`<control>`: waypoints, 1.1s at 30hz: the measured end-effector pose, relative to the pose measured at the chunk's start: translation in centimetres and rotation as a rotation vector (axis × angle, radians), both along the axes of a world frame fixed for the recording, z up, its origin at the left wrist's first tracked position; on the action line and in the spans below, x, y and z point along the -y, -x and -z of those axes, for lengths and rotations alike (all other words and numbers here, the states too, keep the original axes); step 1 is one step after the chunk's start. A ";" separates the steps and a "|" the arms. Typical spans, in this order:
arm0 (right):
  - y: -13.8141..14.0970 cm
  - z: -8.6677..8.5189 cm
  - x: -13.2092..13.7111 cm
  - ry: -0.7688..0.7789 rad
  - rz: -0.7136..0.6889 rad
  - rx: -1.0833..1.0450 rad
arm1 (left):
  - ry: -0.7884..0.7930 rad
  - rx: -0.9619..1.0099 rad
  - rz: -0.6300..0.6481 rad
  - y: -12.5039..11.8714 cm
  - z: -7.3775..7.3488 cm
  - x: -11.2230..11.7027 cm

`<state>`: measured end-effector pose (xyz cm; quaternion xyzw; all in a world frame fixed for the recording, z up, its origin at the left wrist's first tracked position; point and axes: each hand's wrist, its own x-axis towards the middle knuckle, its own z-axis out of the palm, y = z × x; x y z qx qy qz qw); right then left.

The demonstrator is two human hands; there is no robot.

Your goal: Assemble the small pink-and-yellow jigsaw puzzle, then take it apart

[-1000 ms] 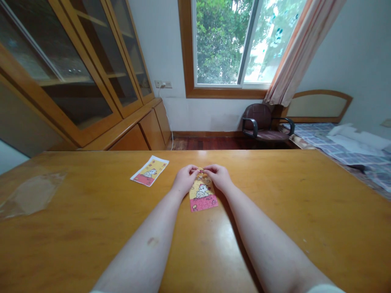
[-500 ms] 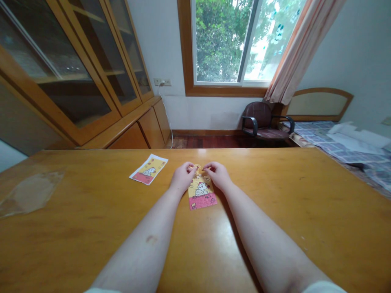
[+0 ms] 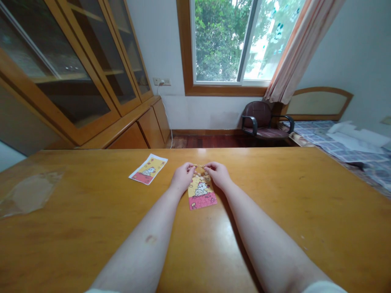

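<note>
A partly joined jigsaw puzzle [image 3: 202, 194], yellow above and pink below with a white cartoon animal, lies on the wooden table between my hands. Its upper edge is uneven. My left hand [image 3: 183, 175] pinches the left end of a thin yellow strip of puzzle pieces [image 3: 199, 165] just beyond that edge. The right end of the strip is pinched by my right hand [image 3: 217, 172]. Bare table shows between strip and puzzle. My fingers cover both ends of the strip.
A printed picture card [image 3: 148, 169] of the same design lies left of my hands. A clear plastic bag [image 3: 33, 191] is at the table's left side. Beyond the table [image 3: 275, 195] stand a glass-door cabinet [image 3: 119, 106], a dark armchair [image 3: 261, 120] and a bed [image 3: 345, 142].
The yellow strip has tipped up and now looks thinner, seen nearly edge-on, with more table showing below it. My hands have barely moved.
</note>
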<state>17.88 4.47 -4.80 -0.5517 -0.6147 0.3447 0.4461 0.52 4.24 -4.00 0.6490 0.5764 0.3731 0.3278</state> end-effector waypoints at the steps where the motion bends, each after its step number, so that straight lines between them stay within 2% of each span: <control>1: -0.1 0.1 -0.1 0.007 0.014 -0.002 | -0.011 -0.046 -0.021 0.1 0.0 -0.1; 4: -0.1 0.3 -0.2 0.018 0.029 -0.010 | -0.083 -0.211 -0.023 0.3 0.0 -0.2; 6: -0.1 0.3 -0.2 0.015 0.003 -0.028 | -0.136 -0.254 0.012 0.2 0.0 -0.2; 11: 0.0 0.1 0.0 0.001 -0.028 0.007 | -0.171 -0.218 0.107 -0.1 -0.3 0.0; 16: -0.4 0.3 -0.1 0.014 0.046 0.080 | -0.143 -0.173 0.107 -0.1 0.0 -0.1; 19: -0.5 0.5 -0.3 0.017 0.038 0.117 | -0.151 -0.253 0.121 0.1 0.2 -0.3; 22: -0.8 0.6 -0.4 -0.027 0.063 0.221 | -0.188 -0.371 0.065 0.3 -0.1 -0.2; 25: -1.2 0.4 -0.4 -0.039 0.089 0.280 | -0.124 -0.490 -0.077 0.6 -0.7 0.2; 28: -1.6 0.0 -0.1 0.050 0.000 0.311 | -0.054 -0.630 -0.146 0.5 -1.3 0.7; 31: -1.8 -0.3 0.2 0.047 -0.146 0.394 | -0.049 -0.708 -0.103 0.3 -1.6 1.0; 33: -1.7 -0.4 0.3 0.007 -0.184 0.465 | -0.056 -0.730 -0.069 0.2 -1.5 0.9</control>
